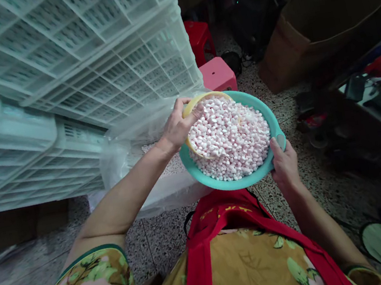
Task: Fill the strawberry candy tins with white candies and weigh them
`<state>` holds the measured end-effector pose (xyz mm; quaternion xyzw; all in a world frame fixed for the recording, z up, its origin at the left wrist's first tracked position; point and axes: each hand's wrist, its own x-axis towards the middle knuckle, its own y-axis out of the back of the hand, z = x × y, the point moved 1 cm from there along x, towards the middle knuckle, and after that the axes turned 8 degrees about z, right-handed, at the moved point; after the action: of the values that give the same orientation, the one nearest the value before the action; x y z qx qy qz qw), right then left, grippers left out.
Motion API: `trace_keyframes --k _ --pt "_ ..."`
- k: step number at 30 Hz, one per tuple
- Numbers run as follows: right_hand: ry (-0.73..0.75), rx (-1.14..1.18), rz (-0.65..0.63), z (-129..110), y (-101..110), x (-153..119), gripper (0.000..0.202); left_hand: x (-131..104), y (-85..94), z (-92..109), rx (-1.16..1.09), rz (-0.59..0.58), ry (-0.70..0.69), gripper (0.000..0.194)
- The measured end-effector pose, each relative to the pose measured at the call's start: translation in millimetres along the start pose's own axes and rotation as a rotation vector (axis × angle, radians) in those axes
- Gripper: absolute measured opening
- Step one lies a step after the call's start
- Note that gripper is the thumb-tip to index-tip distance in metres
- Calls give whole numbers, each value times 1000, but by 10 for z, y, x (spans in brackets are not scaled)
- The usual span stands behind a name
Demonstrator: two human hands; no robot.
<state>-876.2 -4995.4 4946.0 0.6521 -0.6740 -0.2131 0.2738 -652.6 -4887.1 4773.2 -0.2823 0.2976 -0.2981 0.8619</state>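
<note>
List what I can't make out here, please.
All in the head view:
- Bottom of the turquoise basin: buried under pale pieces.
- Bottom of the yellow bowl: covered by its fill.
- Some fingers of the right hand: behind the basin.
- Inside the cardboard box: too dark.
- Lettering on the red apron: lost in folds.

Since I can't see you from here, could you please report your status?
Left hand gripping yellow bowl; right hand gripping teal basin. Pale pieces heaped in both. Stacked crates to the left.
</note>
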Motion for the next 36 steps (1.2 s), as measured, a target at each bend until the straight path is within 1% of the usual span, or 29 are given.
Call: trace_keyframes --k 3,5,10,13,18,22,26,31,36 --pt "-10 5 18 4 4 7 50 -1 75 101 171 -14 -110 46" --pt "-11 8 18 5 2 11 50 -2 118 165 245 11 -164 46" --pt "0 10 9 0 -4 14 50 -10 151 260 296 109 -253 46" --pt "-12 11 19 6 0 20 52 -45 109 295 346 129 -276 49" --pt "-20 10 28 39 12 47 54 -115 -19 353 430 120 -307 53" --pt "-6 -1 31 55 12 62 54 -111 -96 360 382 101 -330 48" --pt "-13 12 31 53 9 64 54 -99 -135 348 340 88 -320 43" --pt "-18 26 33 30 7 50 53 -128 -131 366 410 68 -357 47" --pt "-60 32 31 16 6 35 56 -120 -26 371 514 137 -399 54"
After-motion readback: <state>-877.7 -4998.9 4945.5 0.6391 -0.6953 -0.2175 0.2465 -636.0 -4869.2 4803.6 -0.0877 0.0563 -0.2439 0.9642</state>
